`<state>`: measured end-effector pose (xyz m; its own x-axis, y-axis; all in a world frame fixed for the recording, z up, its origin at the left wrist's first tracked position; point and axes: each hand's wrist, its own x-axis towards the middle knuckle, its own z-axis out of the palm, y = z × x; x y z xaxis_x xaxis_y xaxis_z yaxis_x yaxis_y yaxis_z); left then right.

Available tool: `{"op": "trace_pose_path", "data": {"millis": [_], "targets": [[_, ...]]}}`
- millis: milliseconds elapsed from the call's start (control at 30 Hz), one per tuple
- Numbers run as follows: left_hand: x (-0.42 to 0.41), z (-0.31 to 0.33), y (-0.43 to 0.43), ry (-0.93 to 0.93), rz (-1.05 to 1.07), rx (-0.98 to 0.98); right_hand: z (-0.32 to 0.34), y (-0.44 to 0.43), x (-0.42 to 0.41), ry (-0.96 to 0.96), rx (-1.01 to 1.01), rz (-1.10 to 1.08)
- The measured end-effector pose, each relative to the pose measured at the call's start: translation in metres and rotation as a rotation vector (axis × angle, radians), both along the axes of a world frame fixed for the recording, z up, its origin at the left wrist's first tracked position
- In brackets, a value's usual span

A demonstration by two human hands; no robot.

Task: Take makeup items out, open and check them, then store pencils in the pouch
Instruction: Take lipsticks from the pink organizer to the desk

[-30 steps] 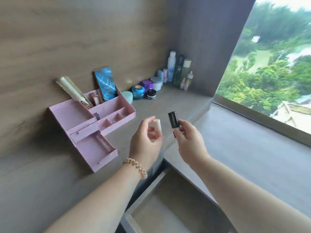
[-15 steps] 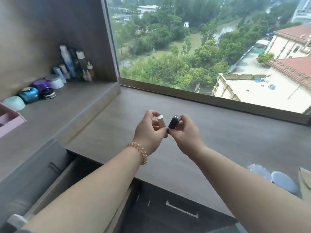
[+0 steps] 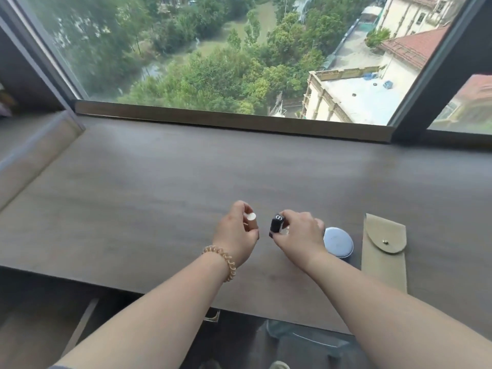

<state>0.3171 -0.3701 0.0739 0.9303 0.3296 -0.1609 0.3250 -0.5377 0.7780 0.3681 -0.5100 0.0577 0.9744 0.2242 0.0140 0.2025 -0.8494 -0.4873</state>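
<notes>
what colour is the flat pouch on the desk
Khaki-beige fabric flap pouch with a brass snap, seen in the head view.

My left hand (image 3: 234, 235) grips a beige tube (image 3: 251, 222), my right hand (image 3: 298, 235) a black cap (image 3: 277, 225), above the counter (image 3: 159, 195) near a round compact (image 3: 339, 242) and pouch (image 3: 383, 251).
</notes>
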Motion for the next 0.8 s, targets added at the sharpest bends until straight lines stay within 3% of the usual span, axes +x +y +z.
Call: {"op": "trace_pose_path", "data": {"millis": [267, 800], "targets": [[0.024, -0.030, -0.006, 0.041, -0.123, 0.139, -0.030, -0.008, 0.007, -0.003, -0.041, 0.015], [0.029, -0.053, 0.000, -0.038, -0.223, 0.154, -0.035, -0.005, 0.015, 0.042, -0.016, 0.042]]}}
